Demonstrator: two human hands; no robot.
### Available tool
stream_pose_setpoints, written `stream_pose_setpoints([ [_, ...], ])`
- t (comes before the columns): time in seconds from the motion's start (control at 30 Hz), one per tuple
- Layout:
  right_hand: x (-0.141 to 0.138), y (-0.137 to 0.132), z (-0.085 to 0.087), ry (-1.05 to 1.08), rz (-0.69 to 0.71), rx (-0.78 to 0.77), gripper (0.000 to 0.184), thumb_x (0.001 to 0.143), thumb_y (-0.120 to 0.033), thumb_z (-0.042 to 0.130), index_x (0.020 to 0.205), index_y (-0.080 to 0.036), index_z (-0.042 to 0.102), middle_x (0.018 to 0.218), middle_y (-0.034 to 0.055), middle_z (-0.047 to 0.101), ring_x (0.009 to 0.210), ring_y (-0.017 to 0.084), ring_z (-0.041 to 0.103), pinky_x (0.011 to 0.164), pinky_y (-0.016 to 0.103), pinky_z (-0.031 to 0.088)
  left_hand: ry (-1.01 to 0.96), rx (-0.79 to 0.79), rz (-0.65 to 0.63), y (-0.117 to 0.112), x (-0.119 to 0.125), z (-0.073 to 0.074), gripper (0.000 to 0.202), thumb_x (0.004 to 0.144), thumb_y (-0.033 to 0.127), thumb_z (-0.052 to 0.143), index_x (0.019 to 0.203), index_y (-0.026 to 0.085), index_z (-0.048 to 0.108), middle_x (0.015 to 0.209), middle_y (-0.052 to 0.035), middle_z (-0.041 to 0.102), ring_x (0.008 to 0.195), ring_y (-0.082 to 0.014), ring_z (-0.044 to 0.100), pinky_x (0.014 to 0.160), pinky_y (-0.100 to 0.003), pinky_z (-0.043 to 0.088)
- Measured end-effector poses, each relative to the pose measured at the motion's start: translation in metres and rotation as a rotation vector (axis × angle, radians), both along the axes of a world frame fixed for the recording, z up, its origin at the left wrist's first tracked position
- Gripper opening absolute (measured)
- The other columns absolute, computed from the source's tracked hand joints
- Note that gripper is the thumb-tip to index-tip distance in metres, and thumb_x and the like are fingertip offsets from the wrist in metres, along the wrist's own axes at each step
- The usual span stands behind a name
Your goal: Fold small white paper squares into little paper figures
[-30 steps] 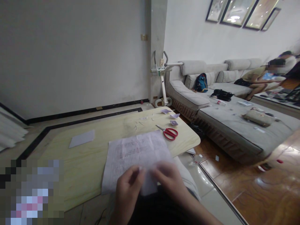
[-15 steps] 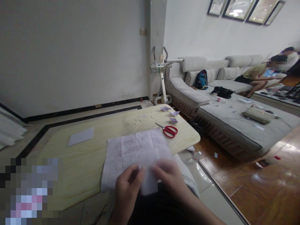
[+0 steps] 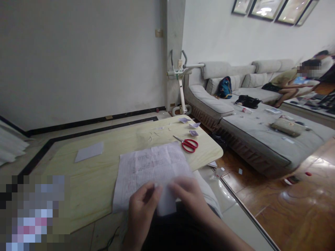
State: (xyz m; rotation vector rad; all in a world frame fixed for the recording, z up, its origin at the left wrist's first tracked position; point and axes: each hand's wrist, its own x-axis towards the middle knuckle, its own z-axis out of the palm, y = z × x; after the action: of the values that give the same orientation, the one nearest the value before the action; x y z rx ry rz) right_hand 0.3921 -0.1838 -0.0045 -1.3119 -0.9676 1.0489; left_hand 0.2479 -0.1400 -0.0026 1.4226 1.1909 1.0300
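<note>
My left hand [image 3: 141,212] and my right hand [image 3: 188,197] both pinch a small white piece of paper [image 3: 165,202] at the near edge of the pale wooden table [image 3: 99,170]. The fingertips of both hands are closed on its top corners. Just beyond them lies a large creased sheet with faint writing [image 3: 150,170]. Red-handled scissors [image 3: 188,144] lie farther off, to the right.
A blank white sheet [image 3: 89,152] lies on the table's left. Small folded paper pieces [image 3: 192,127] and paper scraps sit at the far end. A grey sofa [image 3: 248,129] with bags stands to the right, where other people sit. An exercise machine [image 3: 180,87] stands by the wall.
The view has drifted slightly. My hands keep the same pinch on the small paper, with only tiny finger shifts.
</note>
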Motion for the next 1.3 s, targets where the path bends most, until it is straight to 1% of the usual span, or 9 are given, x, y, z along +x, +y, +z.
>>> stream_pose_setpoints([
  [0.23,-0.001,0.0,-0.001,0.004,-0.013,0.005,0.032,0.083,-0.04,0.064,0.063,-0.015,0.063,0.058,-0.0002,0.054,0.056,0.013,0.048,0.052,0.024,0.039,-0.017,0.014,-0.025,0.001,-0.001,-0.002,0.03,0.078,0.044,0.069,0.063,0.018,0.066,0.056,0.0023,0.058,0.054,-0.0138,0.053,0.048,-0.019,0.044],
  [0.37,0.0,0.0,0.002,-0.046,-0.053,0.039,0.03,0.081,-0.036,0.062,0.059,-0.016,0.06,0.056,-0.0014,0.05,0.056,0.013,0.045,0.051,0.024,0.038,-0.017,0.04,-0.074,0.001,-0.001,-0.005,0.028,0.08,0.042,0.067,0.065,0.018,0.067,0.059,0.001,0.061,0.059,-0.0156,0.056,0.052,-0.021,0.047],
  [0.5,0.0,0.0,0.005,-0.06,-0.064,0.045,0.03,0.079,-0.033,0.062,0.054,-0.017,0.056,0.054,-0.0025,0.047,0.054,0.012,0.043,0.051,0.024,0.037,-0.03,0.029,-0.055,0.0,-0.002,-0.006,0.03,0.082,0.04,0.065,0.062,0.018,0.063,0.058,0.0022,0.055,0.057,-0.0139,0.05,0.05,-0.021,0.043],
  [0.67,0.001,-0.001,0.005,-0.047,-0.087,0.061,0.029,0.077,-0.031,0.061,0.052,-0.018,0.054,0.051,-0.0035,0.045,0.052,0.012,0.041,0.049,0.023,0.035,-0.037,0.06,-0.153,0.004,-0.005,-0.011,0.031,0.085,0.039,0.062,0.062,0.018,0.061,0.057,0.0027,0.051,0.056,-0.0138,0.049,0.05,-0.021,0.042],
  [0.93,0.001,-0.002,0.005,-0.107,-0.094,0.089,0.029,0.078,-0.03,0.061,0.052,-0.018,0.054,0.052,-0.0034,0.046,0.052,0.012,0.04,0.05,0.024,0.034,-0.012,0.131,-0.075,0.0,-0.003,-0.009,0.032,0.084,0.036,0.059,0.057,0.02,0.056,0.054,0.0043,0.044,0.052,-0.013,0.045,0.048,-0.021,0.039],
  [1.03,-0.001,-0.002,0.003,-0.092,-0.096,0.094,0.028,0.078,-0.029,0.062,0.052,-0.018,0.055,0.052,-0.0033,0.047,0.053,0.012,0.041,0.051,0.024,0.034,-0.013,0.195,-0.106,0.004,-0.006,-0.013,0.035,0.083,0.031,0.057,0.052,0.021,0.045,0.051,0.0048,0.039,0.05,-0.0129,0.043,0.047,-0.022,0.037],
  [1.13,0.0,-0.002,0.004,-0.077,-0.096,0.077,0.026,0.076,-0.028,0.062,0.053,-0.018,0.057,0.053,-0.0033,0.046,0.053,0.012,0.04,0.05,0.024,0.033,0.021,0.22,-0.179,0.007,-0.007,-0.016,0.035,0.085,0.031,0.053,0.054,0.022,0.039,0.054,0.0052,0.035,0.051,-0.0128,0.042,0.048,-0.022,0.036],
  [1.23,0.002,-0.003,0.007,-0.065,-0.106,0.049,0.024,0.074,-0.029,0.061,0.053,-0.017,0.057,0.052,-0.0031,0.046,0.053,0.012,0.041,0.05,0.024,0.034,0.05,0.21,-0.271,0.006,-0.004,-0.015,0.035,0.088,0.033,0.049,0.057,0.023,0.036,0.055,0.0055,0.033,0.051,-0.0126,0.04,0.048,-0.022,0.033],
  [1.3,0.002,-0.003,0.008,-0.06,-0.114,0.042,0.025,0.073,-0.029,0.062,0.052,-0.018,0.056,0.051,-0.0032,0.046,0.053,0.012,0.041,0.05,0.024,0.034,0.056,0.222,-0.269,0.004,-0.002,-0.013,0.036,0.089,0.033,0.048,0.057,0.023,0.034,0.055,0.0055,0.032,0.052,-0.0126,0.039,0.049,-0.023,0.033],
])
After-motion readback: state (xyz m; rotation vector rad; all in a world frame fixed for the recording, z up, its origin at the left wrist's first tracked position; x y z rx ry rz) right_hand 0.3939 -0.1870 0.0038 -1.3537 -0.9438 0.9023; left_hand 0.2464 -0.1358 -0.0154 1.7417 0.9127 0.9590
